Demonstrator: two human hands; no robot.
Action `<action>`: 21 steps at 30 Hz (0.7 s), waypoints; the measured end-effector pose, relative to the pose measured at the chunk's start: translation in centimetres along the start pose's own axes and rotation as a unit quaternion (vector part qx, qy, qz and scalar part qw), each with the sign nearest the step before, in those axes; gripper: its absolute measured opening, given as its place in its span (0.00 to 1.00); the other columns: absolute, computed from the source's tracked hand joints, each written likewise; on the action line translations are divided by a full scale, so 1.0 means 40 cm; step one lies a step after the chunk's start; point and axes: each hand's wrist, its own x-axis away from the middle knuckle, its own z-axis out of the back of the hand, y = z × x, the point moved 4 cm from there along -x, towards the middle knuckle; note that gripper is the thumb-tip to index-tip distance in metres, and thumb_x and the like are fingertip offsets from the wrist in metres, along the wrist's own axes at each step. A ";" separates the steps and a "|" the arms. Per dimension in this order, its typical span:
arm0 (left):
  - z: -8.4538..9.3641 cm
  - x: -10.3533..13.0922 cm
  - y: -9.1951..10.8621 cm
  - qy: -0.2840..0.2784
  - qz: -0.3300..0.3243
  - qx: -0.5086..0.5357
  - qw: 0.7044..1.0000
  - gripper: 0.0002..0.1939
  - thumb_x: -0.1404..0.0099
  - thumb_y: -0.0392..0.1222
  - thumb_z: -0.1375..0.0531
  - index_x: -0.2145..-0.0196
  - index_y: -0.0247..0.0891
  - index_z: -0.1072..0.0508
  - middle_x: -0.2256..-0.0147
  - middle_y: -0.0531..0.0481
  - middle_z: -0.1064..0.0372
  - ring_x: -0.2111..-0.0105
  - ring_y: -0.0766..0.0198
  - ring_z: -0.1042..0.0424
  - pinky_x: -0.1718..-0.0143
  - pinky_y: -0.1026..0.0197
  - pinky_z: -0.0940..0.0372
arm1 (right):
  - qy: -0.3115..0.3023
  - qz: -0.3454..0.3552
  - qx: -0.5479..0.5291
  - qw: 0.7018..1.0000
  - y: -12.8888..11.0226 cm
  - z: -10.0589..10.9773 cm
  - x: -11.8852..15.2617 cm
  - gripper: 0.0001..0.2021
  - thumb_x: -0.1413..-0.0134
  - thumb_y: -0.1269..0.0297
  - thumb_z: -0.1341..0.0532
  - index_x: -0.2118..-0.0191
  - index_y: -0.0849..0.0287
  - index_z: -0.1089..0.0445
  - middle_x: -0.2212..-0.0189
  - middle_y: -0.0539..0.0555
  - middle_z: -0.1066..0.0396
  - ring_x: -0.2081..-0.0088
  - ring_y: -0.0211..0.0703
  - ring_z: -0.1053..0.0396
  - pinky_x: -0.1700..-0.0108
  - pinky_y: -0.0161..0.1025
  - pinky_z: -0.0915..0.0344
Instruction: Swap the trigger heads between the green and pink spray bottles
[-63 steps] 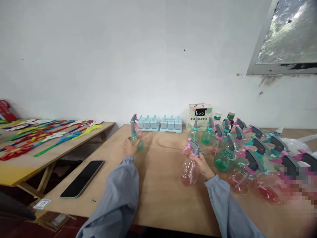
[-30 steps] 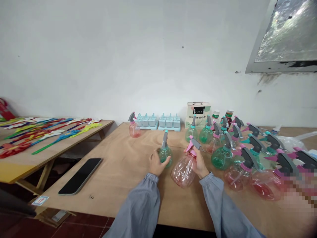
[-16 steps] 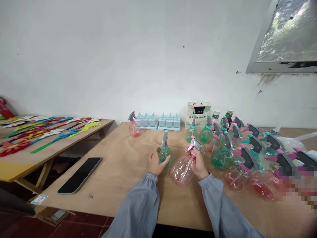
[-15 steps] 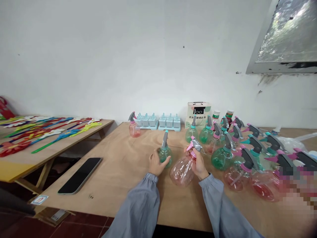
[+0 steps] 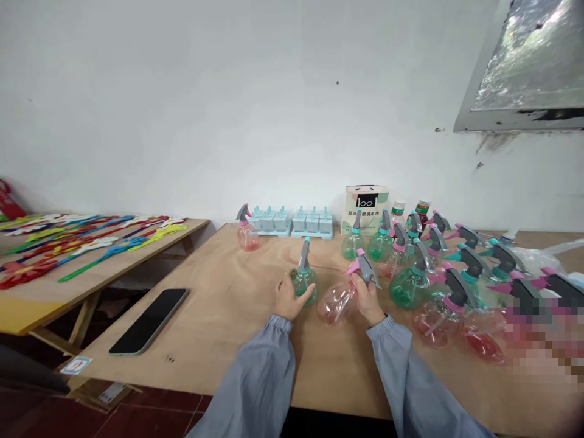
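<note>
My left hand (image 5: 291, 297) is wrapped round the lower left side of a green spray bottle (image 5: 305, 280) that stands upright on the wooden table (image 5: 228, 286). Just to its right, my right hand (image 5: 367, 299) grips a pink spray bottle (image 5: 336, 303) by its neck, below the pink and grey spray head. That bottle leans, its round clear body toward the lower left. Fingers of my right hand are partly hidden behind the neck.
Several green and pink spray bottles (image 5: 410, 286) crowd the right side. A black phone (image 5: 149, 321) lies at left. Along the wall stand another pink bottle (image 5: 248, 236), light blue moulds (image 5: 312, 224) and a paper bag (image 5: 365, 210). Colourful flower shapes (image 5: 104, 243) cover a second table.
The pink bottle in my right hand has moved slightly up and away from me, and its spray head has turned. My left hand has stayed on the green bottle.
</note>
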 end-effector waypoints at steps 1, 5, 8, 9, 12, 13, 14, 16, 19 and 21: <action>0.000 0.000 0.000 0.000 0.002 -0.001 1.000 0.31 0.42 0.55 0.36 0.47 0.40 0.40 0.49 0.39 0.28 0.45 0.49 0.29 0.42 0.43 0.42 | 0.021 0.014 0.019 1.000 -0.005 0.013 -0.006 0.16 0.56 0.47 0.34 0.71 0.55 0.29 0.75 0.49 0.30 0.71 0.42 0.33 0.66 0.39 0.34; -0.002 -0.002 -0.002 -0.008 0.010 -0.007 1.000 0.31 0.42 0.55 0.36 0.46 0.41 0.40 0.48 0.39 0.28 0.45 0.48 0.29 0.42 0.42 0.41 | 0.120 0.107 0.171 0.972 -0.049 0.068 -0.031 0.14 0.52 0.51 0.35 0.69 0.58 0.27 0.76 0.48 0.30 0.74 0.39 0.35 0.66 0.39 0.35; -0.002 -0.002 -0.003 -0.009 0.008 -0.012 1.000 0.30 0.42 0.55 0.37 0.46 0.40 0.40 0.48 0.38 0.29 0.45 0.47 0.29 0.43 0.42 0.41 | 0.142 0.128 0.249 0.949 -0.064 0.092 -0.050 0.18 0.51 0.48 0.35 0.67 0.60 0.26 0.76 0.49 0.29 0.73 0.39 0.34 0.65 0.39 0.35; -0.002 -0.002 -0.003 -0.007 0.004 -0.014 1.000 0.30 0.42 0.55 0.37 0.47 0.40 0.40 0.48 0.38 0.29 0.45 0.47 0.29 0.43 0.42 0.41 | 0.142 0.127 0.259 0.947 -0.063 0.096 -0.056 0.19 0.51 0.47 0.35 0.65 0.61 0.25 0.75 0.50 0.28 0.73 0.40 0.33 0.65 0.39 0.35; -0.002 -0.002 -0.002 -0.005 -0.006 -0.016 1.000 0.31 0.42 0.55 0.37 0.47 0.40 0.40 0.48 0.37 0.29 0.45 0.47 0.29 0.42 0.42 0.41 | 0.148 0.151 0.253 0.944 -0.048 0.104 -0.069 0.24 0.51 0.47 0.34 0.55 0.60 0.28 0.67 0.53 0.25 0.68 0.43 0.29 0.62 0.41 0.32; -0.002 -0.002 -0.003 -0.005 -0.006 -0.015 1.000 0.31 0.42 0.56 0.37 0.47 0.40 0.40 0.48 0.38 0.29 0.45 0.47 0.29 0.42 0.42 0.41 | 0.155 0.173 0.241 0.942 -0.041 0.106 -0.071 0.25 0.50 0.48 0.34 0.52 0.60 0.30 0.63 0.55 0.25 0.65 0.44 0.28 0.60 0.43 0.31; -0.002 -0.002 -0.003 -0.007 -0.005 -0.015 1.000 0.31 0.42 0.56 0.37 0.46 0.40 0.40 0.48 0.38 0.29 0.45 0.47 0.29 0.42 0.42 0.42 | 0.165 0.201 0.230 0.938 -0.033 0.110 -0.071 0.25 0.50 0.49 0.34 0.50 0.59 0.32 0.59 0.57 0.25 0.61 0.46 0.27 0.57 0.44 0.30; -0.002 -0.002 -0.004 -0.008 -0.001 -0.015 1.000 0.31 0.42 0.56 0.37 0.46 0.41 0.41 0.48 0.38 0.28 0.45 0.47 0.29 0.42 0.42 0.42 | 0.184 0.265 0.227 0.919 -0.016 0.118 -0.066 0.25 0.50 0.52 0.33 0.50 0.58 0.35 0.54 0.60 0.28 0.55 0.48 0.27 0.52 0.47 0.31; -0.002 -0.002 -0.004 -0.009 0.000 -0.014 1.000 0.31 0.42 0.55 0.37 0.46 0.40 0.41 0.48 0.38 0.28 0.45 0.47 0.29 0.42 0.41 0.43 | 0.179 0.329 0.278 0.885 0.012 0.128 -0.046 0.23 0.50 0.54 0.33 0.52 0.58 0.37 0.54 0.61 0.29 0.51 0.51 0.29 0.49 0.52 0.32; -0.001 -0.003 -0.004 -0.010 0.002 -0.013 1.000 0.31 0.42 0.55 0.37 0.46 0.40 0.41 0.48 0.37 0.28 0.45 0.46 0.29 0.42 0.41 0.43 | 0.152 0.323 0.322 0.877 0.030 0.134 -0.031 0.22 0.49 0.54 0.34 0.51 0.58 0.36 0.55 0.61 0.29 0.51 0.53 0.29 0.48 0.54 0.32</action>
